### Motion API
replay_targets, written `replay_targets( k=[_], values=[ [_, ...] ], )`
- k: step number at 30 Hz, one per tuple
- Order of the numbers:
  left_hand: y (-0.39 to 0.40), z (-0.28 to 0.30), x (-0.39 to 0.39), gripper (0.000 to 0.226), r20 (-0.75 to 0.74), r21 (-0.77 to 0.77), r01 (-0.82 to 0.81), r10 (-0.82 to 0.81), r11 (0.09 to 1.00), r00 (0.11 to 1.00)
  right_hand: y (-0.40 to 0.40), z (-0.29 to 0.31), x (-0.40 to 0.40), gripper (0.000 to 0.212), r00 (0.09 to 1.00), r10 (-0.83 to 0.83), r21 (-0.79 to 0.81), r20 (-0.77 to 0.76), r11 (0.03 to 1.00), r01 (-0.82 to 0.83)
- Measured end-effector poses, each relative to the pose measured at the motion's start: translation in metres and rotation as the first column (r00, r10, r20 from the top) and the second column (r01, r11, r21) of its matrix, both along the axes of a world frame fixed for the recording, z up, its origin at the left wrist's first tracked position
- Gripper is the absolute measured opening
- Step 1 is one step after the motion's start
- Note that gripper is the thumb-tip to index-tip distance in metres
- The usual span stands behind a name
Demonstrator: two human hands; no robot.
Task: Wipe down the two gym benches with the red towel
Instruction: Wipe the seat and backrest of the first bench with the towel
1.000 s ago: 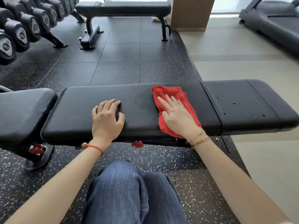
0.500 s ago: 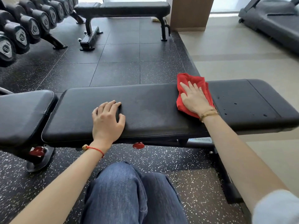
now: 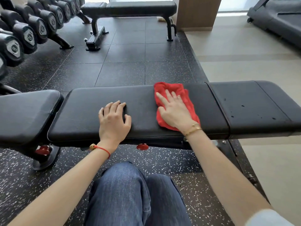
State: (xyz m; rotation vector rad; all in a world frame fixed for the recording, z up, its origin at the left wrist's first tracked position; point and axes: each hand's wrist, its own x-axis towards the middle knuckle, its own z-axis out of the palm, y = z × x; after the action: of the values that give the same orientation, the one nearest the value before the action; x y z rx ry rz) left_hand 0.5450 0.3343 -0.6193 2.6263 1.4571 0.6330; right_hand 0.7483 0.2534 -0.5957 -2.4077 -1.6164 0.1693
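Fingers (image 3: 169, 97) of the right hand (image 3: 175, 111) are being held straight and spread, pressed flat on the red towel (image 3: 172, 88), which is lying crumpled on the long middle pad of the near black bench (image 3: 143, 111), right of centre. Left of it, the left hand (image 3: 114, 121) is being rested palm-down on the same pad, fingers relaxed, gripping nothing. A second bench (image 3: 130, 8) is seen standing far across the rubber floor (image 3: 123, 69).

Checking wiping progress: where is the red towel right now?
The red towel lies right of centre on the near bench, under the right hand.
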Motion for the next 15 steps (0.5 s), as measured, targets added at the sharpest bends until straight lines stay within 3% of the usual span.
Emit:
replay_targets(
  k=[3,7,11,15],
  values=[
    [0.001,0.001,-0.001,0.051,0.009,-0.004,-0.001,0.001,1.000,1.000,0.015,0.000,-0.047,0.059,0.989,0.147,0.031,0.004,0.989,-0.147],
    [0.004,-0.001,-0.006,0.053,0.015,0.003,0.029,-0.030,1.000,0.999,-0.025,-0.009,-0.061,0.059,0.962,0.273,0.097,-0.005,0.958,-0.271],
    [0.003,-0.002,-0.006,0.054,-0.006,0.004,0.028,-0.028,1.000,1.000,-0.046,-0.009,-0.001,0.058,0.993,0.118,0.086,-0.029,0.990,-0.115],
    [0.001,-0.001,-0.001,0.056,-0.016,-0.003,0.005,-0.005,1.000,1.000,0.001,-0.001,0.041,0.056,0.998,-0.055,0.001,-0.040,0.999,0.055]
  ],
)
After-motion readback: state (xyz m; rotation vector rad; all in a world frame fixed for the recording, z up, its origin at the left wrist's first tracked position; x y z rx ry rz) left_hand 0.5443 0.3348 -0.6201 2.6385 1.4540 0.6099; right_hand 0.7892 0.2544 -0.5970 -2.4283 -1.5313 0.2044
